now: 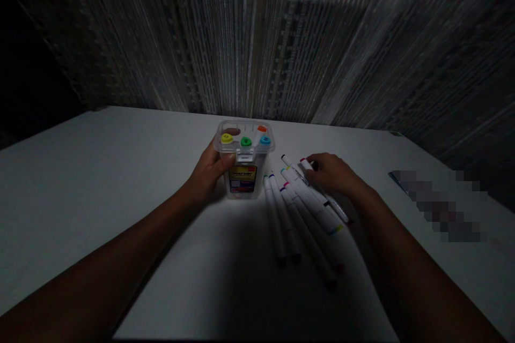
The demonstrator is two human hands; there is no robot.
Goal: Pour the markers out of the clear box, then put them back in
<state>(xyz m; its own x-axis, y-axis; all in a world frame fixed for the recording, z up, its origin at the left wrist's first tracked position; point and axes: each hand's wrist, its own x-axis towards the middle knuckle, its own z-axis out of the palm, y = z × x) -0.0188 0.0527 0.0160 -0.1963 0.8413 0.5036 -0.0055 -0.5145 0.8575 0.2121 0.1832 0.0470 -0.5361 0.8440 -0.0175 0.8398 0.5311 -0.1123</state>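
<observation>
Dim room, white table (88,182) before streaked grey backdrop (257,37)

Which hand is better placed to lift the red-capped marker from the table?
Right, probably: the right hand touches the red-capped marker, while the left hand is holding the clear plastic marker case.
</observation>
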